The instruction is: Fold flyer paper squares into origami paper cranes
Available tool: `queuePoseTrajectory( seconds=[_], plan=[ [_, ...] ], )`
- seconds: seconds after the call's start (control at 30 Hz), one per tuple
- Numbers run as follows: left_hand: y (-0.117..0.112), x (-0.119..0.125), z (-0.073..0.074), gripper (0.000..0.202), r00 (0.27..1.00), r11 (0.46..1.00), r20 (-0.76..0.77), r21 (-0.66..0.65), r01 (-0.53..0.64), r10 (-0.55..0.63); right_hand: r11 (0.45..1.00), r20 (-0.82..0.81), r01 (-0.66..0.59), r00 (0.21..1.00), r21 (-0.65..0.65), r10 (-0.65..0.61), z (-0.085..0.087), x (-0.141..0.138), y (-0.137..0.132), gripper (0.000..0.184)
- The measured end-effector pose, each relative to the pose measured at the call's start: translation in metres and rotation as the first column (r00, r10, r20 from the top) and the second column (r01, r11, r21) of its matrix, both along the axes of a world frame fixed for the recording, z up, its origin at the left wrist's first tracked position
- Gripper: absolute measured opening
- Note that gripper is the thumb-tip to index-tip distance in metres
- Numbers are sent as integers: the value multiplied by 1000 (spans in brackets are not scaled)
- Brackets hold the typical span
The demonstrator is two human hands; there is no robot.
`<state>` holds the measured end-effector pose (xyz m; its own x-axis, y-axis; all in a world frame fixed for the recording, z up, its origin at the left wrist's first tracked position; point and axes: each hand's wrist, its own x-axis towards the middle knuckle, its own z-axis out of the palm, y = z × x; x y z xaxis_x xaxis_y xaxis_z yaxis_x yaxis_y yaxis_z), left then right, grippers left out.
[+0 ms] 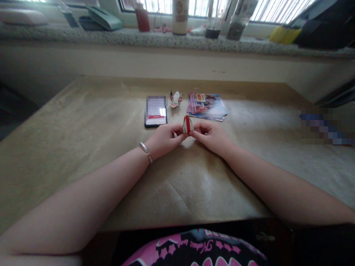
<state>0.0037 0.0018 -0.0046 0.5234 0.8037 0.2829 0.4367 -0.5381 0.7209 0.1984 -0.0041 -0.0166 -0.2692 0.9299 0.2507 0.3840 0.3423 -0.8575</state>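
Note:
A small folded paper piece (188, 125), red and white, stands upright between both my hands just above the table (83, 122). My left hand (163, 139), with a silver bracelet at the wrist, pinches its left side with closed fingers. My right hand (212, 136) pinches its right side, fingers curled in. Both forearms rest on the table top.
A phone (155, 111) lies just beyond my hands. A finished folded paper shape (176, 99) sits behind it, next to a stack of colourful leaflets (206, 106). Jars and bottles (180, 16) line the stone window ledge at the back.

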Motion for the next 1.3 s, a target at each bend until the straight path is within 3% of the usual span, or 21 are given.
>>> queuePoseTrajectory(
  seconds=[0.23,0.5,0.6,0.73,0.93,1.13,1.3],
  plan=[
    [1,0,2,15,990,984,-133,159,74,-53,998,94,-42,995,53,37,0,-2,-3,20],
    [3,-3,3,29,974,966,-224,258,30,29,986,162,-28,987,165,1,0,1,-1,21],
    [3,-3,3,30,980,962,-188,273,-14,68,983,204,-33,979,180,-5,0,2,-1,21],
    [2,-3,4,27,991,976,-131,216,-6,35,968,289,-27,956,250,-49,0,0,-4,17],
    [5,-3,1,22,995,984,62,157,-81,72,925,406,-41,905,378,-126,2,0,-11,17],
    [11,-4,-6,19,980,986,190,143,-84,56,860,357,-7,912,510,-204,5,2,-13,14],
    [11,-4,-8,18,969,982,230,141,-125,91,818,289,-21,940,576,-179,7,2,-15,10]
  ],
)
